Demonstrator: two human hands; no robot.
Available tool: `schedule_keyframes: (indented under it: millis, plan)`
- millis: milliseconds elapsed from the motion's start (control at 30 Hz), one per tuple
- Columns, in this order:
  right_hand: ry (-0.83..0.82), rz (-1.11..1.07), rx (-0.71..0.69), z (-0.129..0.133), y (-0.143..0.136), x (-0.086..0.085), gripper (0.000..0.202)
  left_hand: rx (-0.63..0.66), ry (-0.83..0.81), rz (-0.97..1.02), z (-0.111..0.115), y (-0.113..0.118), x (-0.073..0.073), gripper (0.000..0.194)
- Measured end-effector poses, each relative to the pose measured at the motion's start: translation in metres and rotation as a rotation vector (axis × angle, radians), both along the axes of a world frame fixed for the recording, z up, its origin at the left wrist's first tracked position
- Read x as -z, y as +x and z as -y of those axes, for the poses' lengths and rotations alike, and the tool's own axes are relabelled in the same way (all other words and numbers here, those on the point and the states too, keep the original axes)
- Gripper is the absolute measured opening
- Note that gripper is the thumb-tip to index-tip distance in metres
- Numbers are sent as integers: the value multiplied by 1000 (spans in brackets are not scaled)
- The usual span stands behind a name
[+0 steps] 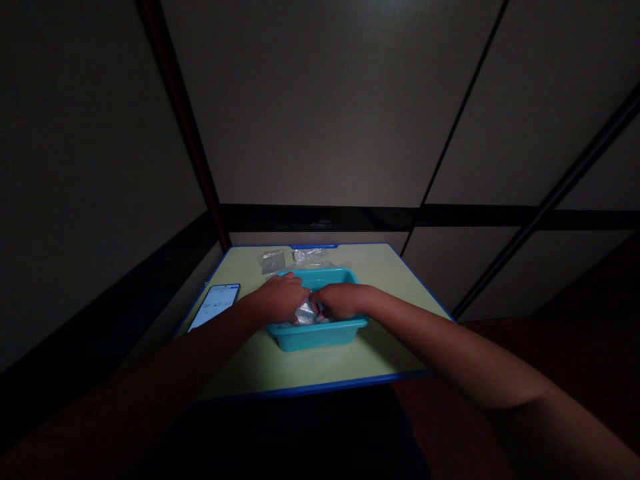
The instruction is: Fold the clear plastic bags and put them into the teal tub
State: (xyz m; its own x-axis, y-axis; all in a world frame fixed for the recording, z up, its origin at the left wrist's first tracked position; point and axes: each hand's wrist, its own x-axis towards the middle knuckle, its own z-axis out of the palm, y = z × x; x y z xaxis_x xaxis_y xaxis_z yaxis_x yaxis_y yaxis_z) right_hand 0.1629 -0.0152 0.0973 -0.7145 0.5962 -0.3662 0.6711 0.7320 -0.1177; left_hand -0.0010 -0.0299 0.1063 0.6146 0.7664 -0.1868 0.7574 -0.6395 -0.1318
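Observation:
A turquoise plastic basin (320, 339) stands in the middle of a small table. Over its left side, my left hand (284, 298) is closed on a clear plastic bag (305, 313) that catches the light. My right hand (340, 300) reaches down into the basin beside the bag, its fingers curled and touching or very near the plastic. What those fingers pinch, if anything, is too dark and small to make out. Both hands hide much of the basin's inside.
Left of the basin lies a phone (216, 305) with a lit timer screen. Behind the basin are a flat clear bag (273, 261) and a crumpled clear bag (309, 255). The pale table (385, 270) has a blue edge, and panelled doors (320, 120) rise behind it.

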Motion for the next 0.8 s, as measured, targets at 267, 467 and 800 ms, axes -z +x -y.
schedule_keyframes:
  millis: [267, 467, 800]
  plan:
    - [356, -60, 180, -8, -3, 10, 37, -14, 42, -17, 4, 1, 3, 34]
    - [401, -92, 226, -10, -3, 18, 45, 1, 57, 24, 3, 1, 4, 21]
    - [327, 25, 248, -9, -5, 15, 39, -15, 90, 41, 4, 2, 8, 30]
